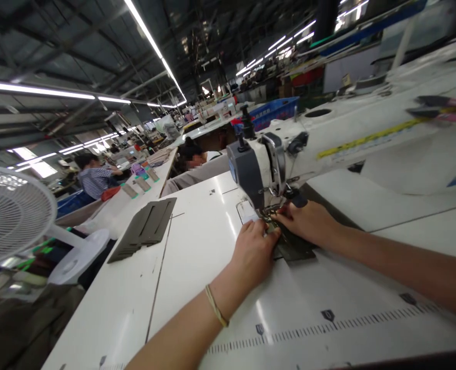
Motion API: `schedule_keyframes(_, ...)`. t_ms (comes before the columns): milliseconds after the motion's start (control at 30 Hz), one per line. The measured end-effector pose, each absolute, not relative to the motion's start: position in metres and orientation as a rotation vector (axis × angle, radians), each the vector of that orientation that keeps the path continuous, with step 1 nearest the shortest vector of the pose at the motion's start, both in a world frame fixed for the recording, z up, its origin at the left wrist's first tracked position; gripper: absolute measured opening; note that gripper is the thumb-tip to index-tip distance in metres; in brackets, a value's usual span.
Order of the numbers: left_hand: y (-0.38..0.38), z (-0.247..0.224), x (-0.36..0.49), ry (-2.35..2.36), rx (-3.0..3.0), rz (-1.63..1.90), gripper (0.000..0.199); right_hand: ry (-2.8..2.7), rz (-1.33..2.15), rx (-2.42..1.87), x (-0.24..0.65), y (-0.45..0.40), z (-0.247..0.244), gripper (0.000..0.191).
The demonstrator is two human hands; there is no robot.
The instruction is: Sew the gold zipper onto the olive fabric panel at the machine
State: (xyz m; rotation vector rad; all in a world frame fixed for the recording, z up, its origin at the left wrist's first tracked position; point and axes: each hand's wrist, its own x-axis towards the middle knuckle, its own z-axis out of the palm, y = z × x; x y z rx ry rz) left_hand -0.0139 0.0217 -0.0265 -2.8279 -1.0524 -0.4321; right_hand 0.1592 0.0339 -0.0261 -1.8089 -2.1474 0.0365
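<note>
A dark olive fabric piece (295, 251) lies under the needle area of a white sewing machine (268, 164). My left hand (254, 252) is at the front left of the presser foot, fingers bent and closed on the fabric's edge. From the right, my right hand (312, 222) reaches in under the machine arm, its thumb and fingers pinched on the same fabric close to the needle. The fingertips and the needle point are partly hidden. To the left, a stack of dark olive fabric pieces (145, 228) rests on the white table (197, 257).
A white fan (12, 218) stands at the left edge. Scissors with pink handles (443, 108) lie on the machine arm. A printed ruler scale (289, 335) runs along the table's front. Thread cones (142, 183) and people at other machines are beyond.
</note>
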Motion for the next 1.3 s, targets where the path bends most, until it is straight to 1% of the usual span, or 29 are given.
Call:
schedule_keyframes(67,0.020,-0.026,-0.015,-1.059,-2.844,-0.458,0.022,-2.279,0.008,-1.566,0.172,0.014,-0.029,0.031)
schedule_keyframes(100,0.018,-0.027,-0.016,-1.063,-2.859,-0.491,0.021,-2.367,-0.019,-1.387,0.180,0.005,-0.032,0.036)
schedule_keyframes(133,0.016,-0.027,-0.017,-1.066,-2.875,-0.537,0.021,-2.428,-0.129,-1.108,0.186,-0.003,-0.036,0.045)
schedule_keyframes(167,0.014,-0.028,-0.018,-1.066,-2.891,-0.583,0.020,-2.438,-0.224,-0.968,0.190,-0.010,-0.039,0.048)
schedule_keyframes(233,0.010,-0.031,-0.019,-1.064,-2.909,-0.651,0.016,-2.413,-0.413,-0.795,0.192,-0.017,-0.046,0.038)
schedule_keyframes(267,0.007,-0.032,-0.019,-1.064,-2.906,-0.670,0.014,-2.380,-0.504,-0.773,0.190,-0.017,-0.048,0.033)
schedule_keyframes(300,0.005,-0.034,-0.020,-1.062,-2.898,-0.675,0.014,-2.348,-0.584,-0.759,0.186,-0.016,-0.050,0.033)
schedule_keyframes(400,0.002,-0.037,-0.020,-1.040,-2.873,-0.649,0.015,-2.275,-0.701,-0.742,0.174,-0.011,-0.052,0.041)
schedule_keyframes(600,0.002,-0.035,-0.018,-0.960,-2.830,-0.609,0.016,-2.239,-0.592,-0.763,0.171,-0.009,-0.054,0.039)
schedule_keyframes(967,0.015,-0.032,-0.019,-0.875,-2.834,-0.698,0.021,-2.196,-0.472,-0.799,0.166,-0.001,-0.047,0.037)
schedule_keyframes(1133,0.024,-0.030,-0.016,-0.895,-2.828,-0.665,0.019,-2.209,-0.439,-0.791,0.167,0.007,-0.049,0.036)
schedule_keyframes(1300,0.034,-0.031,-0.012,-0.966,-2.808,-0.618,0.012,-2.200,-0.441,-0.798,0.166,0.019,-0.048,0.037)
